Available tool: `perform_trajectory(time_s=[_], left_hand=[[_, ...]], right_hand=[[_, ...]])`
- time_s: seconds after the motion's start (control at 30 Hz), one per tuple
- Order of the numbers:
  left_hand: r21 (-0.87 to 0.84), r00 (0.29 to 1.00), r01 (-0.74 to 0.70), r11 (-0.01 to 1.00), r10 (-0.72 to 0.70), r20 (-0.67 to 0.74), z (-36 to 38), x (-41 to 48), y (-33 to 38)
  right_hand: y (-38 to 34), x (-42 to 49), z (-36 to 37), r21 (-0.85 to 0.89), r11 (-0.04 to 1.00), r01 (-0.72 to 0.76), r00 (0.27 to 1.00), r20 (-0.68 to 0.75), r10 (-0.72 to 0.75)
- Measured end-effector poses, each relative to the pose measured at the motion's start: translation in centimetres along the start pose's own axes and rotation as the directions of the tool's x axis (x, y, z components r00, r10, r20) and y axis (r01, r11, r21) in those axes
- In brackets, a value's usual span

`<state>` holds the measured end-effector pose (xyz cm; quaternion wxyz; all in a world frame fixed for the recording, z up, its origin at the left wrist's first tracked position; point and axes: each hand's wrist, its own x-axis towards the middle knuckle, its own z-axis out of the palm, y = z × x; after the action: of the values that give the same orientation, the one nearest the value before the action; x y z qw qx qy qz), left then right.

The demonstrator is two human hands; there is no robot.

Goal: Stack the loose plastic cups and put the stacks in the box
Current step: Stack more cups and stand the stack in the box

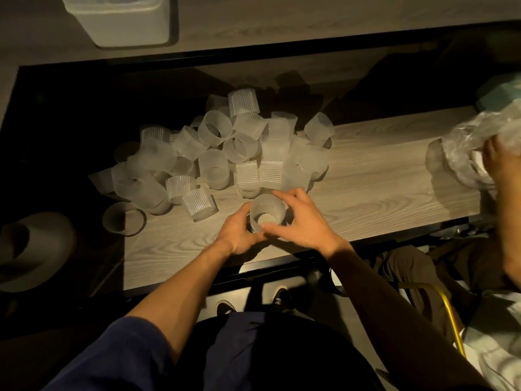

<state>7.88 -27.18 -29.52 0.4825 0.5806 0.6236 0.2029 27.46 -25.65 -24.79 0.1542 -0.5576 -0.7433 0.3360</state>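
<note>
A pile of several loose frosted plastic cups (222, 153) lies on the wooden table (366, 187), some ribbed, most on their sides. Just in front of the pile, both my hands hold one upright cup (266, 214), mouth up. My left hand (239, 235) grips its left side from below the rim. My right hand (301, 221) pinches its right side and near rim with curled fingers. No box for the stacks is clearly visible.
Another person's hand (501, 162) at the right edge holds cups wrapped in clear plastic (468, 153). A pale bin (121, 18) stands on the floor at the top left. A round stool (33, 249) sits at the left. A lone cup (124, 218) lies near the table's left edge.
</note>
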Motion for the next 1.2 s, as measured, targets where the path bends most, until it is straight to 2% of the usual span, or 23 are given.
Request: perform_trajectory(time_s=[0.07,0.13,0.17,0.23,0.3,0.37,0.73,1.0,1.07,1.13,1.2], left_hand=[[-0.004,1.000,0.017,1.000,-0.017,-0.009,0.0,0.0,0.0],[0.001,0.999,0.033,0.999,-0.033,-0.009,-0.1,-0.1,0.2],[0.010,0.999,0.038,0.999,-0.038,-0.010,0.0,-0.1,0.2],[0.025,0.999,0.031,0.999,-0.031,-0.011,-0.1,0.0,0.4],[0.052,1.000,0.024,0.998,-0.024,-0.012,-0.3,0.0,0.4],[0.074,1.000,0.029,0.997,-0.029,-0.005,-0.4,0.0,0.5],[0.091,0.999,0.033,0.995,-0.035,0.017,-0.5,0.1,0.7],[0.089,0.999,0.028,0.996,-0.030,0.020,-0.5,0.1,0.6],[0.072,1.000,0.026,0.997,-0.027,0.014,-0.5,0.1,0.5],[0.052,1.000,0.027,0.998,-0.027,0.003,-0.4,0.2,0.5],[0.035,1.000,0.026,0.999,-0.026,-0.002,-0.2,0.2,0.4]], right_hand=[[-0.2,0.3,-0.6,0.177,0.982,-0.072,0.976,-0.188,0.105],[-0.2,1.0,-0.9,0.262,0.951,-0.162,0.879,-0.400,0.260],[-0.1,1.5,-1.1,0.267,0.941,-0.210,0.830,-0.461,0.315],[0.2,2.5,-1.4,0.253,0.913,-0.319,0.786,-0.468,0.404],[0.4,3.6,-1.8,0.236,0.875,-0.422,0.775,-0.407,0.484],[0.4,4.5,-2.2,0.237,0.858,-0.456,0.771,-0.377,0.514],[1.4,7.3,-2.9,0.284,0.845,-0.453,0.751,-0.389,0.533],[-0.7,5.7,-4.4,0.362,0.906,-0.221,0.703,-0.584,0.405],[-1.9,4.7,-4.9,0.413,0.900,-0.137,0.743,-0.558,0.369],[-2.8,3.2,-4.9,0.406,0.911,-0.065,0.833,-0.481,0.274],[-3.0,1.6,-4.2,0.344,0.939,-0.008,0.928,-0.346,0.135]])
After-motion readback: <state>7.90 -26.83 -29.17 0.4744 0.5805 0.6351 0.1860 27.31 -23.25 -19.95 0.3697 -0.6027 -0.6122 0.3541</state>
